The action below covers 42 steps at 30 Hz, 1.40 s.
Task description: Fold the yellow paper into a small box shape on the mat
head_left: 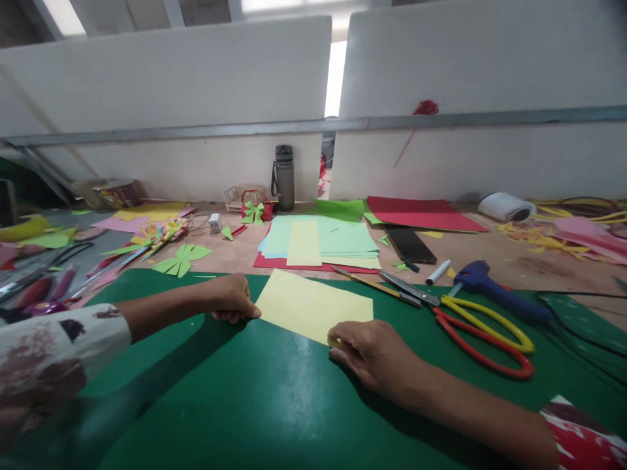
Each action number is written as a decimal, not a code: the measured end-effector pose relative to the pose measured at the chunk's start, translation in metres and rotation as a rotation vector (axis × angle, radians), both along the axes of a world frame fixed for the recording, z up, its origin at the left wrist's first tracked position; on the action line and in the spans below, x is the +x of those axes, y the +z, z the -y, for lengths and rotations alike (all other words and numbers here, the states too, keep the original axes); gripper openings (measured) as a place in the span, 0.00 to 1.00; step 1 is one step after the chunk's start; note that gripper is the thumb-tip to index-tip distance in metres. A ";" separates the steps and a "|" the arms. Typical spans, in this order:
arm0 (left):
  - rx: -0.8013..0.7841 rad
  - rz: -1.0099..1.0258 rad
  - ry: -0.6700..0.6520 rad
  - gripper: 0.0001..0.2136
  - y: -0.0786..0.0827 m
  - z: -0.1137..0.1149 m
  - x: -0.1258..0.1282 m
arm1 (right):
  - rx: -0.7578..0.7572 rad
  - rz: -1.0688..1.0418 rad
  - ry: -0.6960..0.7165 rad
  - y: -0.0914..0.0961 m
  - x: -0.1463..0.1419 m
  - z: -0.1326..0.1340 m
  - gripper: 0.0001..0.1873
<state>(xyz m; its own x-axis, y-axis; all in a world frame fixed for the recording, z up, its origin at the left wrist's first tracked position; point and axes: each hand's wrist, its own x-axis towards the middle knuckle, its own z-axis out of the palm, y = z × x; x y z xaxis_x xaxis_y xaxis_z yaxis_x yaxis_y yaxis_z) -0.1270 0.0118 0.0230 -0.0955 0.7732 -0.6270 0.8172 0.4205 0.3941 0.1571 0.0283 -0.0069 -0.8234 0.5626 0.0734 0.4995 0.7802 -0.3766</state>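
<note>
Both the left hand (232,300) and the right hand (369,352) pinch the yellow sheet (313,303) over the green mat (220,405): left at the near left corner, right on the near edge, toward the right end. Scissors (434,301) and a glue gun (512,300) lie to the right. Beyond, the worktop (230,258) carries a paper stack (345,234) and bottle (285,179).

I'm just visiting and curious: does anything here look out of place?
Mildly: a red flower-like piece sits slanted at the wall rail, off on its own. The pale yellow sheet is askew between the left hand and right hand, but that looks like ordinary handling. I see no spill.
</note>
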 end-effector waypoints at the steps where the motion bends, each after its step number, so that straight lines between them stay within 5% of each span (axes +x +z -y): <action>1: -0.002 0.002 0.005 0.20 0.000 0.000 -0.002 | 0.002 -0.002 -0.001 0.000 0.000 0.000 0.08; 13: 0.031 -0.033 -0.014 0.15 -0.001 -0.002 -0.030 | 0.043 0.014 0.027 0.001 0.000 -0.001 0.08; 18: 0.382 -0.181 -0.093 0.14 0.021 0.014 -0.005 | 0.332 0.174 0.112 0.005 0.003 0.007 0.07; 20: 0.693 -0.338 -0.301 0.12 0.019 0.026 0.020 | 0.507 0.270 0.160 0.007 0.004 0.014 0.07; 22: 0.838 -0.384 -0.488 0.08 0.009 0.036 0.047 | 0.641 0.354 0.175 0.005 0.004 0.021 0.09; 25: 0.862 -0.384 -0.751 0.08 -0.015 0.043 0.078 | 0.795 0.394 0.112 -0.002 0.003 0.028 0.09; 29: 0.935 -0.396 -0.831 0.10 -0.035 0.040 0.093 | 0.910 0.345 0.071 -0.011 0.005 0.027 0.07; 36: 1.170 -0.437 -0.949 0.08 -0.036 0.036 0.084 | 0.963 0.214 0.105 -0.003 0.016 0.020 0.07; 42: 1.277 -0.351 -0.975 0.08 -0.035 0.039 0.082 | 0.760 0.043 0.122 0.006 0.024 0.022 0.09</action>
